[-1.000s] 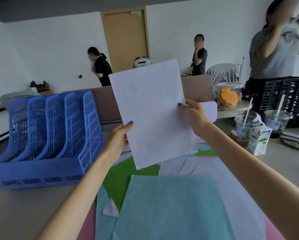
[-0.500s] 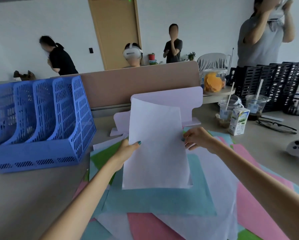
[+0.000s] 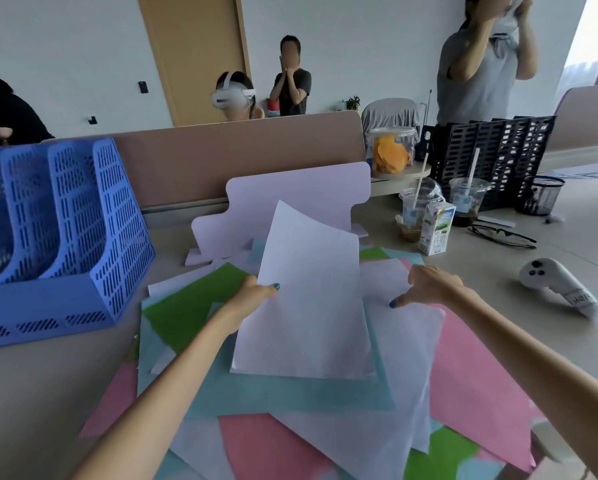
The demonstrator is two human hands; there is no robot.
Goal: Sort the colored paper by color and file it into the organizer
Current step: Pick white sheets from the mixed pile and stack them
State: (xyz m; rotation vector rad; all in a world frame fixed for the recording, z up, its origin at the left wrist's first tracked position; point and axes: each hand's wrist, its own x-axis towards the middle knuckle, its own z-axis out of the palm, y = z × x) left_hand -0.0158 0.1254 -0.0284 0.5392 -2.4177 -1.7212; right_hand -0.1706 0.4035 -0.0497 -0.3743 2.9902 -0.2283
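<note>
My left hand (image 3: 252, 297) pinches the left edge of a white sheet (image 3: 308, 299) and holds it tilted up over the pile. My right hand (image 3: 429, 284) has let that sheet go and hovers palm down over another white sheet (image 3: 404, 344), thumb pointing down toward it, fingers curled. The pile below mixes a light blue sheet (image 3: 290, 393), a green sheet (image 3: 193, 303) and pink sheets (image 3: 477, 382). The blue organizer (image 3: 65, 237) with several upright slots stands at the left.
A pale lilac board (image 3: 290, 206) stands behind the pile. At the right are a milk carton (image 3: 436, 228), two plastic cups (image 3: 467, 199), glasses (image 3: 501, 233), a white controller (image 3: 553, 282) and a black organizer (image 3: 491, 150). Several people stand beyond the divider (image 3: 238, 157).
The white sheet came down from in front of my face to just above the pile. My right hand released its right edge and moved right over another white sheet.
</note>
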